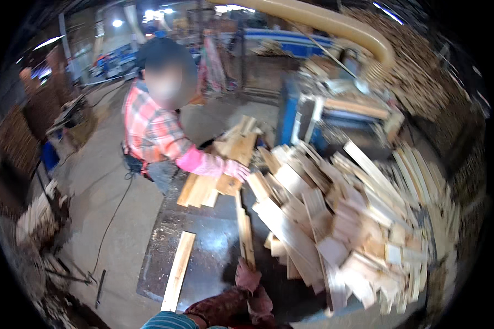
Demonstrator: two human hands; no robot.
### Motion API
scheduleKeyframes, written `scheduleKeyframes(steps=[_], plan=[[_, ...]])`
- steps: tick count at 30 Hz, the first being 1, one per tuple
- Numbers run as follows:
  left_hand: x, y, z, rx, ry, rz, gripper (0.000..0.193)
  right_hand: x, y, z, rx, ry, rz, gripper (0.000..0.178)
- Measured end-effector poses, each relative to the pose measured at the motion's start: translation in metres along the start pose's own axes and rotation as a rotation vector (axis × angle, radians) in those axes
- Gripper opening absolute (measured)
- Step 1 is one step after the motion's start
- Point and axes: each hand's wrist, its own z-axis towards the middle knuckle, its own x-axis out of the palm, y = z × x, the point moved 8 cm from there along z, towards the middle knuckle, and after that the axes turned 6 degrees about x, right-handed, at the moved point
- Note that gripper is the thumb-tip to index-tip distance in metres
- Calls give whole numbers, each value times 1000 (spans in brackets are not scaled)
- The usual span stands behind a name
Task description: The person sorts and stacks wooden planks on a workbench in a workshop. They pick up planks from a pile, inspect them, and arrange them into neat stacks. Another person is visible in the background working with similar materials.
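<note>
On the table (214, 239), the board heap (304, 219) lies right of one plank (178, 268).

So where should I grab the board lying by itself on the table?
Probably at mid-length, across both long edges, coming from its right: the board is long and narrow, lying flat, with tabletop showing along that side. Its near end is hidden.

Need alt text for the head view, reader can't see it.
One of the camera wearer's hands grips narrow wood strips over a dark worktable. Across from it, a person in a plaid shirt lays a hand on loose boards; a jumbled heap of pale wood pieces covers the right side.
</note>
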Motion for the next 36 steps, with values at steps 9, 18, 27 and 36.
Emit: scheduleKeyframes(steps=[9, 18, 27, 36], plan=[[19, 33, -14, 63, 168, -206, 88, -44, -141, -85, -361, -262, 146, 28], [4, 10, 1, 238, 61, -158, 106, -139, -287, -75, -158, -477, 2002, 32], [-10, -174, 2, 640, 278, -675, 86, -279, -315, 23, -427, -950, 1715, 51], [42, -140, 32, 308, 97, -444, 83, -405, -176, 51, -103, -1225, 676, 51]])
